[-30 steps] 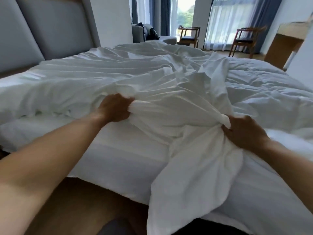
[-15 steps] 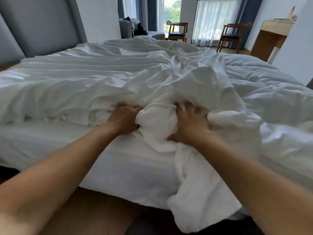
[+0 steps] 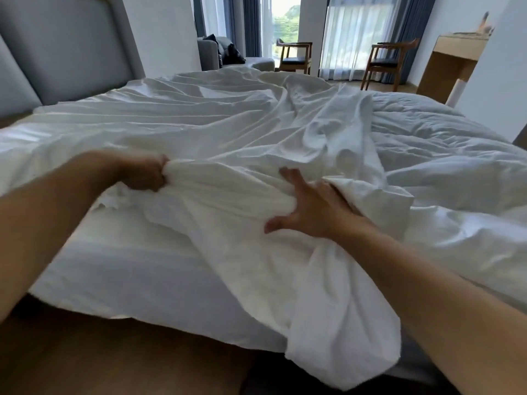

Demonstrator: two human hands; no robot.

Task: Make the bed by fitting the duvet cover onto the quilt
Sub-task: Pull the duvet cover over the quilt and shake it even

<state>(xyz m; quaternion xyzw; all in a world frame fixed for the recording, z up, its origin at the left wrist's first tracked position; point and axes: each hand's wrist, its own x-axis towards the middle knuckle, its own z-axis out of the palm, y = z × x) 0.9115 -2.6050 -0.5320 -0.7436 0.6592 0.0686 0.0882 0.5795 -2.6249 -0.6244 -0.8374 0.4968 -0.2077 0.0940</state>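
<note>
Soft, light white cotton duvet cover (image 3: 256, 132) lies rumpled across the bed (image 3: 137, 275). Left hand (image 3: 145, 175) clenches a bunched edge at nine o'clock; right hand (image 3: 310, 209), fingers spread, presses alongside.

head view | at bedside | faces forward-down | bed (image 3: 159, 269) close

- duvet cover (image 3: 228, 132): plain white
- headboard (image 3: 57, 47): grey
- curtains (image 3: 410, 29): dark blue
- chairs (image 3: 295, 57): brown wood, dark seats
- floor (image 3: 114, 360): brown
</note>
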